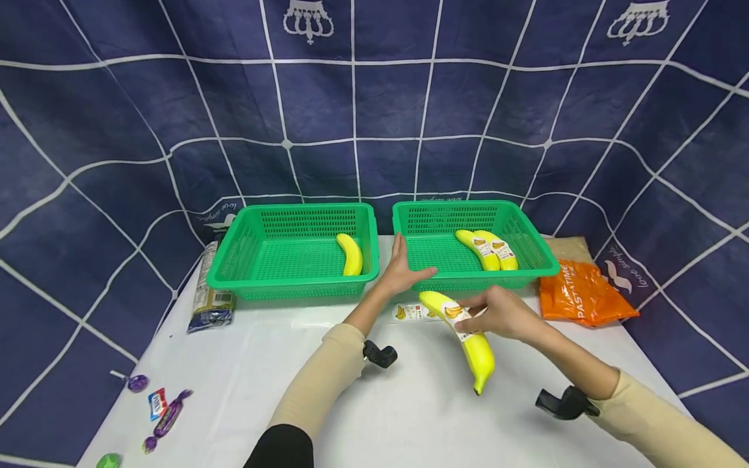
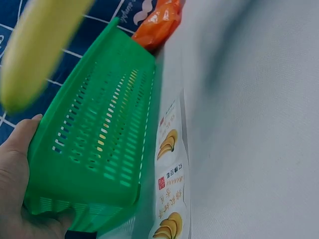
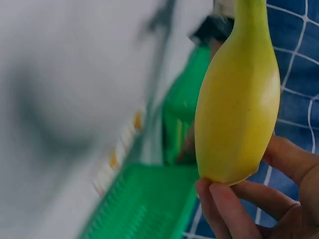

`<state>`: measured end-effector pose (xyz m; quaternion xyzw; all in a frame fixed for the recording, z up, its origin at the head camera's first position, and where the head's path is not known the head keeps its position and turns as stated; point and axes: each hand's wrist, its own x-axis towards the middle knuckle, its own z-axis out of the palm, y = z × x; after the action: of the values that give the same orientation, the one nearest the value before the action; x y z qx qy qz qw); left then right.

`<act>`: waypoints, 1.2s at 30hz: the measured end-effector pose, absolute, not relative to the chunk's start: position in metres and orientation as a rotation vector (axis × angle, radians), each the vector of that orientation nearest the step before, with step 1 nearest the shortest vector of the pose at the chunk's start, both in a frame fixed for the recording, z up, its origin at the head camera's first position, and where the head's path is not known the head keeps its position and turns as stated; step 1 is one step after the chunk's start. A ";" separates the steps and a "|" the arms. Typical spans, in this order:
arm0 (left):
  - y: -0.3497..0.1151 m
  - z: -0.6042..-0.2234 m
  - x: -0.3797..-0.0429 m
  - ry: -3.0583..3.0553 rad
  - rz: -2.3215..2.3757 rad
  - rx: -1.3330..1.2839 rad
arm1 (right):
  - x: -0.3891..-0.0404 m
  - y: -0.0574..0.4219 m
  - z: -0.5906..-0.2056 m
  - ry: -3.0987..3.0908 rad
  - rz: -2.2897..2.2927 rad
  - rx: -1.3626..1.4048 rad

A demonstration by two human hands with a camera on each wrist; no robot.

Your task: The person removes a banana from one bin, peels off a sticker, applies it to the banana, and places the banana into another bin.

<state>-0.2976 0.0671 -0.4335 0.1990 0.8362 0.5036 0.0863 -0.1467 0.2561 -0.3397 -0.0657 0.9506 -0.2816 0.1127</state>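
Observation:
My right hand (image 1: 497,313) pinches a yellow banana (image 1: 481,357) around its white printed label, above the table in front of the right green basket (image 1: 462,281). In the right wrist view the fingers (image 3: 232,209) meet the near end of the banana (image 3: 239,104). My left hand (image 1: 399,270) rests at that basket's front left corner, with its fingers straight along the side and its thumb stretched over the front rim. Two labelled bananas (image 1: 488,250) lie inside this basket. A single banana (image 1: 350,255) lies in the left green basket (image 1: 295,286).
A strip of banana labels (image 1: 412,312) lies before the right basket. An orange pasta bag (image 1: 585,292) is at the right and a clear packet (image 1: 212,292) at the left. Front left are wrapped sweets (image 1: 170,416) and a lollipop (image 1: 137,383). A dark grid cloth (image 1: 386,104) hangs behind.

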 end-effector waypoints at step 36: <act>0.067 -0.440 -0.299 2.453 1.597 0.577 | -0.360 0.315 -0.298 2.635 -0.768 -0.223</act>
<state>-0.2986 0.0672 -0.4401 0.1928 0.8196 0.5337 0.0789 -0.3604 0.3150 -0.2979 -0.0794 0.9390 -0.2735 0.1926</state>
